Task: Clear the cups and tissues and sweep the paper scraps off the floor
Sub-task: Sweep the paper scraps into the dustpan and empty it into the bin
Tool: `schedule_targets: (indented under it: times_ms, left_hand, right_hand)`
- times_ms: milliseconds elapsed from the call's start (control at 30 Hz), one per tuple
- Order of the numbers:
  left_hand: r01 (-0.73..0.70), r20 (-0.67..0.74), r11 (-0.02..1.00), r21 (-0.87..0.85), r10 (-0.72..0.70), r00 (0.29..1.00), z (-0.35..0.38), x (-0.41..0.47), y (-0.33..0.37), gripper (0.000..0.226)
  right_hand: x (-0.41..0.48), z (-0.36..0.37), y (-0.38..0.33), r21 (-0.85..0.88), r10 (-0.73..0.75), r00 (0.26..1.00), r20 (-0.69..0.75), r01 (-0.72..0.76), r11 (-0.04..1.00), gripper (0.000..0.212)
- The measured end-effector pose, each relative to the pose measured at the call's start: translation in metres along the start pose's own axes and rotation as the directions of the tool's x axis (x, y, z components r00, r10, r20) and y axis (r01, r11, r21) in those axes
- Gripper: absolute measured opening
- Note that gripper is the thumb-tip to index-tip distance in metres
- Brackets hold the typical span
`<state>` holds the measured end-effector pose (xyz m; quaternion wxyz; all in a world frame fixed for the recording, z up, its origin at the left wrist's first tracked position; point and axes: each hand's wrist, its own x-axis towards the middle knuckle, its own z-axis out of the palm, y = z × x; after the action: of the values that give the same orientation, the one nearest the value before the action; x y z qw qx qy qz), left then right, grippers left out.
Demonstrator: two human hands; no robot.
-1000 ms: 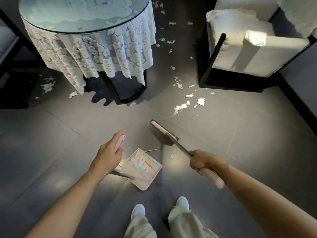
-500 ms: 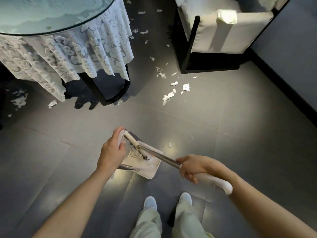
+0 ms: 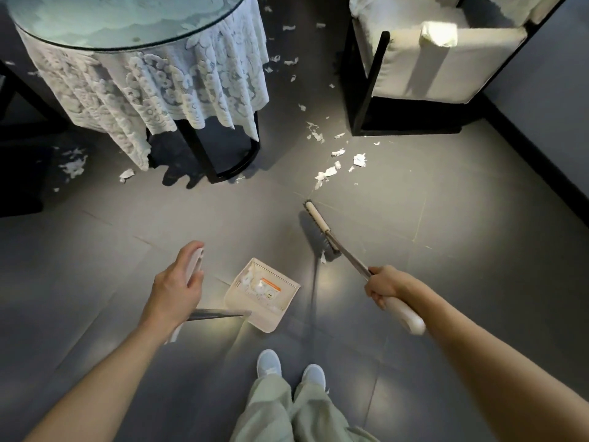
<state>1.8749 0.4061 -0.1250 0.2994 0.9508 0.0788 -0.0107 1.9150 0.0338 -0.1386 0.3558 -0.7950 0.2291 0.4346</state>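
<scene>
The broom (image 3: 320, 223) lay on a slant, its long axis running from the white grip at lower right up and leftward. Its brush head was farthest from the person, pointing toward the thickest scatter of paper scraps (image 3: 328, 170) on the floor between the round table (image 3: 178, 43) and the armchair (image 3: 446, 68). One stray scrap (image 3: 323, 258) sat by the bristles. The right hand (image 3: 384, 287) was clenched round the handle. The left hand (image 3: 178, 288) grasped the white grip of the single dustpan (image 3: 261, 293), which sat between the two hands ahead of two shoes (image 3: 269, 362). It held white bits and something orange-marked (too blurred to name). The scraps were too many to count, and the armchair was cut off at the top.
</scene>
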Motion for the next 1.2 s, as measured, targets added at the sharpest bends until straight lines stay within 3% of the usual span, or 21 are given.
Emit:
schedule_targets:
  times_ms: [233, 467, 567, 700, 767, 833, 900, 1000, 1100, 1200]
  left_hand:
    - [0.018, -0.068, 0.999, 0.049, -0.015, 0.998, -0.023, -0.019, -0.057, 0.055]
    - [0.035, 0.012, 0.999, 0.020, -0.035, 0.999, -0.033, 0.001, -0.104, 0.055]
    - [0.020, 0.033, 1.000, 0.022, -0.020, 0.999, -0.042, 0.021, -0.117, 0.052]
    - [-0.062, 0.084, 0.998, 0.003, 0.061, 0.995, -0.048, 0.048, -0.115, 0.045]
    - [-0.083, 0.102, 0.996, -0.021, 0.085, 0.991, -0.048, 0.062, -0.106, 0.042]
    - [-0.112, 0.144, 0.993, -0.024, 0.115, 0.983, -0.049, 0.075, -0.098, 0.042]
    - [-0.152, 0.192, 0.988, -0.026, 0.154, 0.969, -0.052, 0.087, -0.093, 0.042]
    - [-0.161, 0.212, 0.986, -0.046, 0.167, 0.963, -0.057, 0.111, -0.083, 0.041]
    - [-0.157, 0.175, 0.984, -0.089, 0.170, 0.970, -0.053, 0.142, -0.061, 0.039]
    - [-0.160, 0.179, 0.982, -0.100, 0.176, 0.968, -0.038, 0.182, -0.032, 0.038]
  right_hand:
    - [0.021, 0.045, 0.022, 0.316, 0.120, 0.990, 0.074, -0.137, 0.939, 0.047]
    - [0.024, 0.121, -0.013, 0.165, 0.110, 0.978, 0.177, -0.140, 0.976, 0.070]
    - [0.017, 0.152, -0.047, 0.031, 0.076, 0.973, 0.217, -0.084, 0.996, 0.067]
    - [-0.005, 0.186, -0.093, 0.029, 0.070, 0.938, 0.339, -0.084, 0.996, 0.051]
    - [-0.012, 0.179, -0.112, 0.173, 0.102, 0.872, 0.479, -0.208, 0.963, 0.019]
    - [-0.008, 0.155, -0.118, 0.347, 0.106, 0.800, 0.590, -0.370, 0.862, 0.041]
    - [-0.014, 0.126, -0.121, 0.394, 0.142, 0.754, 0.642, -0.483, 0.782, 0.050]
    - [-0.029, 0.095, -0.124, 0.419, 0.116, 0.815, 0.568, -0.408, 0.811, 0.027]
    - [-0.024, 0.069, -0.129, 0.500, 0.040, 0.926, 0.375, -0.238, 0.833, 0.052]
    - [-0.003, 0.027, -0.141, 0.571, 0.004, 0.958, 0.285, -0.173, 0.802, 0.058]
